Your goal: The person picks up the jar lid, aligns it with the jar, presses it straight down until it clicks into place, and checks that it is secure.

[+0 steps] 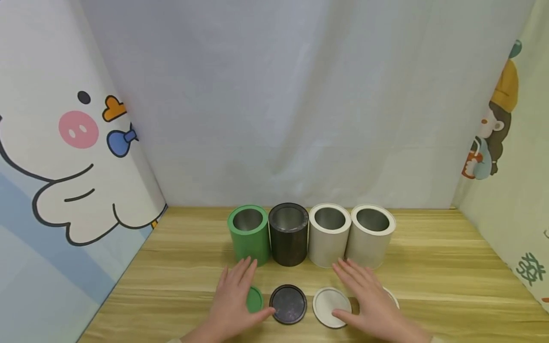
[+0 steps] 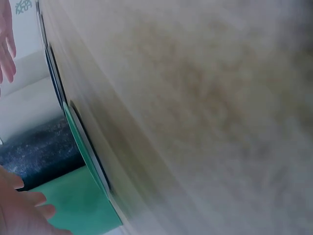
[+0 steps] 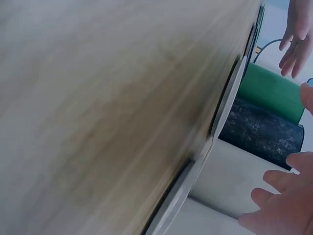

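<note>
Four round lids lie in a row on the wooden table. My left hand (image 1: 233, 300), fingers spread and holding nothing, hovers over the green lid (image 1: 255, 300) and partly hides it. To its right lies the black lid (image 1: 288, 305), near the left thumb tip. My right hand (image 1: 371, 300) is likewise spread and empty, its thumb over the edge of the white lid (image 1: 328, 307). Another white lid (image 1: 391, 297) is mostly hidden beneath that hand. Behind the lids stand a green can (image 1: 251, 245), a black can (image 1: 289, 245) and two cream cans (image 1: 328, 247), uncovered at the top.
The cans stand side by side near the back of the wooden table (image 1: 180, 267). A pale grey curtain (image 1: 279, 105) hangs behind it. Printed cloths with a cartoon bird (image 1: 47, 128) and a cartoon child (image 1: 493, 128) border the left and right sides.
</note>
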Action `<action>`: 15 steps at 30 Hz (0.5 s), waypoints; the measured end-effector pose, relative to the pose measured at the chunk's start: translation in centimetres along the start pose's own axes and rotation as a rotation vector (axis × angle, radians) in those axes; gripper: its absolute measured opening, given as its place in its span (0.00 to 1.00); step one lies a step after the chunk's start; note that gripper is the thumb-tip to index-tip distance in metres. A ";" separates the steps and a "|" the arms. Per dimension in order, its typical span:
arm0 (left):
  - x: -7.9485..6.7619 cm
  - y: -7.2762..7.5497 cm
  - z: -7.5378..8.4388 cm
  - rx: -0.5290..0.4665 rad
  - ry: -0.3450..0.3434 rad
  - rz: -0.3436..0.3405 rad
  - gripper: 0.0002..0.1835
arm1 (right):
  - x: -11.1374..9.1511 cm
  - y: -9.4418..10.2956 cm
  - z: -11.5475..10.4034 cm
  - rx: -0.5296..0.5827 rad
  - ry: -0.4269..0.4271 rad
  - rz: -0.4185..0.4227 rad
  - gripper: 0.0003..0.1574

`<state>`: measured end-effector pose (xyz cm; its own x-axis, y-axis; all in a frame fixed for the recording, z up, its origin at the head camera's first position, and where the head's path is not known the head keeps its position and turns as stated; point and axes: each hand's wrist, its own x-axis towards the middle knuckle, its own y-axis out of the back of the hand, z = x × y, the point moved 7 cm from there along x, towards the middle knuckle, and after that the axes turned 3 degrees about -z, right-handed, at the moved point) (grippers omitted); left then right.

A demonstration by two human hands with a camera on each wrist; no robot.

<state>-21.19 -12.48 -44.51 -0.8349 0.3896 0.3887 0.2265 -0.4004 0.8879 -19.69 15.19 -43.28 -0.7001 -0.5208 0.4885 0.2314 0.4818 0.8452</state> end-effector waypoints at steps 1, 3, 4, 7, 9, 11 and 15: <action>0.0 0.0 -0.1 -0.014 0.002 0.002 0.57 | 0.1 -0.1 -0.1 0.006 0.007 0.008 0.56; -0.1 0.1 -0.4 -0.053 -0.002 0.010 0.58 | 0.5 -0.3 -0.4 0.034 0.015 0.015 0.56; -0.1 0.1 -0.5 -0.077 -0.009 0.014 0.58 | 0.6 -0.5 -0.5 0.050 0.019 0.016 0.56; -0.3 0.4 -1.0 -0.138 -0.036 0.022 0.59 | 1.1 -1.0 -0.8 0.093 0.027 0.015 0.55; -0.4 0.6 -1.4 -0.184 -0.045 0.023 0.59 | 1.5 -1.4 -1.0 0.113 0.028 0.008 0.55; -0.5 0.8 -1.9 -0.208 -0.042 0.017 0.59 | 1.9 -1.6 -1.2 0.124 0.030 0.006 0.55; -0.6 1.0 -2.8 -0.219 -0.029 0.001 0.59 | 2.8 -2.0 -1.9 0.141 0.040 -0.002 0.56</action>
<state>-21.88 -15.43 -44.57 -0.8194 0.4112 0.3994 0.1103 -0.5706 0.8138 -20.81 11.46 -43.21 -0.6724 -0.5481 0.4974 0.1308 0.5734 0.8088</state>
